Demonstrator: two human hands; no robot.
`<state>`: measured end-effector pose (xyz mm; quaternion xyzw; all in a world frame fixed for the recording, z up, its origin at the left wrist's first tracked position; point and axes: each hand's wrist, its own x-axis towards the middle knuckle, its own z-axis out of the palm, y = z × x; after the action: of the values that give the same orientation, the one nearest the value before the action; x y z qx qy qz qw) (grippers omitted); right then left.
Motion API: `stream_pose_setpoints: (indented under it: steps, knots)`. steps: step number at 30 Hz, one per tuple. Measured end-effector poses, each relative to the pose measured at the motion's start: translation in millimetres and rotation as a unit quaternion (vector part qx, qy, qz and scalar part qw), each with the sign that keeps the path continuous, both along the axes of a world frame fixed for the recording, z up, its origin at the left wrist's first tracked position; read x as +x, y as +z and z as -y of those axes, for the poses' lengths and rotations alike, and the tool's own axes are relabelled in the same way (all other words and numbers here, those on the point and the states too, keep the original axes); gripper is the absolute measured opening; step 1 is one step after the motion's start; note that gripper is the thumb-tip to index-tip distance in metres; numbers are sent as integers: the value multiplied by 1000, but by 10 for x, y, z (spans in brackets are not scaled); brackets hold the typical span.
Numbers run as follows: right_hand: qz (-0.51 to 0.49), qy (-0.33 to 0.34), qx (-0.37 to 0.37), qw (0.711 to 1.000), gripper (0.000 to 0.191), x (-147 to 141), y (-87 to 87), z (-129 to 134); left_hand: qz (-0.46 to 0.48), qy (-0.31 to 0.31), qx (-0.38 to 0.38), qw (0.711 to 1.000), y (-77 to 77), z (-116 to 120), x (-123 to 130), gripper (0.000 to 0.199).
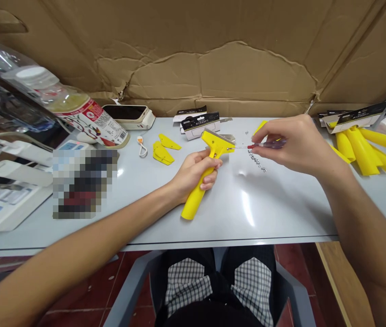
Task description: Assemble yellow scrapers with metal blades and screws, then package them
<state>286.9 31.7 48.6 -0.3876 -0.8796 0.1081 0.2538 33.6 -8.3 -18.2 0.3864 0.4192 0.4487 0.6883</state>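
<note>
Steadying yellow T-shaped plastic scraper (215,145), left hand (195,171) grips; right hand (290,141) pinches red-collared clear screwdriver (251,146), tip at scraper's right corner; keep shaft straight, pressure light.

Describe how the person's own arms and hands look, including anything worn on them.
The left arm and right arm are bare, with no sleeves in view. The left hand and right hand are ungloved; no ring, watch, bracelet or marking shows on either.
</note>
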Motion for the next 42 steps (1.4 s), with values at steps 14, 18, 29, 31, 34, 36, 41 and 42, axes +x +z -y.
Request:
stream_pose_setpoints:
  steps: [14,18,29,31,34,36,41,42]
  knots:
    - [-20,3,-9,1000,18,-127,35,147,21,4,-17,1000,-10,-30,-4,19]
    - [-65,-6,-29,997,22,-91,5,113,38,19,-27,999,-31,-52,-19,19]
    - [3,-16,53,998,22,-102,-30,65,45,5,-36,998,-61,-71,-40,19]
    - [2,-20,43,999,16,-98,-26,83,46,-1,-37,998,-76,-83,-58,20]
    - [13,-30,11,999,21,-64,-1,102,44,-12,-42,998,-86,-94,-76,21]
    - [24,-33,3,999,22,-41,12,97,45,-6,-42,998,-83,-94,-75,21]
    - [17,-51,23,998,12,-33,-11,41,46,11,-34,998,-77,-83,-56,20]
    - [20,-61,34,997,16,-37,-18,31,43,6,-33,999,-78,-82,-53,20]
